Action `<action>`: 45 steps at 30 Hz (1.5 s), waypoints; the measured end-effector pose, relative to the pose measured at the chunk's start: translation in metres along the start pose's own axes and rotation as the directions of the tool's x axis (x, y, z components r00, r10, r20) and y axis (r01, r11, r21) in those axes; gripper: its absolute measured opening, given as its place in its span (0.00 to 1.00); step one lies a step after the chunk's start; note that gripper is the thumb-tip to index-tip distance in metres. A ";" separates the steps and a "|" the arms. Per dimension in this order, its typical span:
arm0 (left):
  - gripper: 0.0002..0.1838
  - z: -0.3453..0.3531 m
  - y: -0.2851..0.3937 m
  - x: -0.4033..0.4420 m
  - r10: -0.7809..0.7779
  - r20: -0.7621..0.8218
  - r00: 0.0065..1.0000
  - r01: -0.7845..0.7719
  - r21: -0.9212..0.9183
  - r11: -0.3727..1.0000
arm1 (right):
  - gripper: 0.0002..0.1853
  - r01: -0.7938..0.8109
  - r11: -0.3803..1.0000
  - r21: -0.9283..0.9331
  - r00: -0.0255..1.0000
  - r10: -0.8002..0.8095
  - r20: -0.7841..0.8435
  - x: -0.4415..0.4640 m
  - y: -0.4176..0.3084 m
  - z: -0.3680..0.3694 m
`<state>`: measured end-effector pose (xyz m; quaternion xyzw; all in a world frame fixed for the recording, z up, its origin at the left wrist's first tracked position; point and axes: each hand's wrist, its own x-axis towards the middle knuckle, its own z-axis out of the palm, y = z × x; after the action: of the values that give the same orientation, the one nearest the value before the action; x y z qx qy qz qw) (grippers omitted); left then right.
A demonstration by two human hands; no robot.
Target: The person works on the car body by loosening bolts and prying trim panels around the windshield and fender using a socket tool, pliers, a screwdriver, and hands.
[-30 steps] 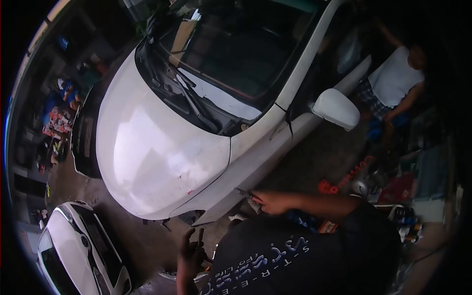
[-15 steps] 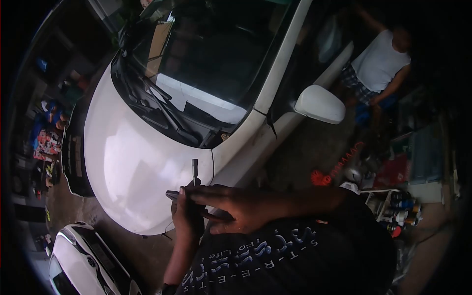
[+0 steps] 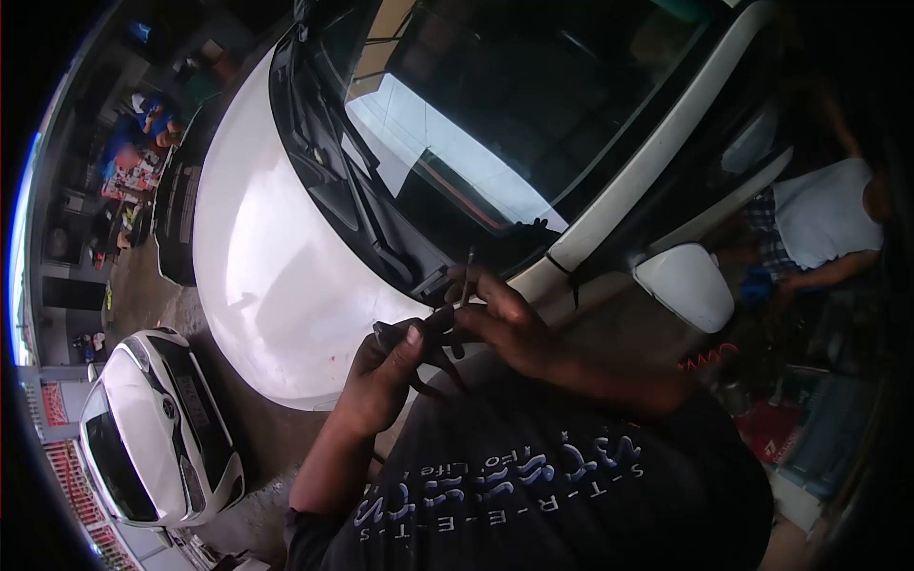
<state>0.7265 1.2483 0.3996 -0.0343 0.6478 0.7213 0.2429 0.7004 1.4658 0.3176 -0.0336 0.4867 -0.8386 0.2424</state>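
Observation:
Both hands are in front of the dark printed shirt, over the rear edge of a white car hood [image 3: 276, 238]. My left hand [image 3: 386, 373] is closed round a small dark tool [image 3: 383, 331], its thumb on top. Just right of it, near the base of the windshield, my right hand [image 3: 495, 319] has its fingers bent round a thin metal rod [image 3: 470, 266] that points up. The fingertips of both hands come close together; whether they touch is too dark to tell.
A side mirror [image 3: 685, 285] juts out at the right. Behind it, a person in a white sleeveless top [image 3: 826, 214] is by the open door. Another white car [image 3: 157, 428] stands at lower left. People in blue [image 3: 152, 119] are at far left. A red coiled hose [image 3: 709, 358] lies at right.
My hands first came together from apart, and have since shifted up and right in view. The thin rod now stands among my right hand's fingers. The view has turned.

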 end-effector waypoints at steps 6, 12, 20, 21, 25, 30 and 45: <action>0.23 -0.094 0.027 0.023 -0.002 -0.474 0.881 0.041 0.072 0.997 | 0.28 -0.254 0.907 -0.337 0.966 0.251 -0.055 0.002 -0.038 -0.041; 0.19 -0.206 -0.040 0.129 0.170 -0.562 0.810 0.328 0.673 0.663 | 0.30 -0.226 0.669 -0.708 0.971 0.209 -0.112 -0.016 -0.034 -0.034; 0.23 -0.232 -0.081 0.222 0.369 -0.237 0.899 0.080 0.916 0.393 | 0.27 -0.121 0.623 -0.773 0.993 0.074 -0.095 -0.014 -0.022 -0.037; 0.23 -0.228 -0.073 0.222 0.318 -0.273 0.908 0.128 0.903 0.411 | 0.24 -0.225 0.668 -0.710 0.974 0.149 -0.168 -0.013 -0.024 -0.035; 0.21 -0.223 -0.083 0.229 0.383 -0.529 0.757 0.200 0.746 0.635 | 0.17 -0.321 0.660 -0.680 0.944 0.169 -0.282 -0.003 -0.030 -0.024; 0.23 -0.201 -0.078 0.201 0.471 -0.524 0.710 0.333 0.838 0.432 | 0.07 -0.139 0.265 -0.954 0.987 -0.039 -0.155 0.023 -0.033 -0.016; 0.17 -0.047 -0.156 0.167 0.413 0.352 0.840 -0.538 0.636 0.553 | 0.10 -0.134 0.006 -0.991 0.985 -0.106 -0.133 0.050 0.000 0.017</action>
<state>0.6289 1.2610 0.1879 0.2978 0.8375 0.4506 0.0831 0.6616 1.4304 0.3178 -0.1184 0.9547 -0.2481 0.1137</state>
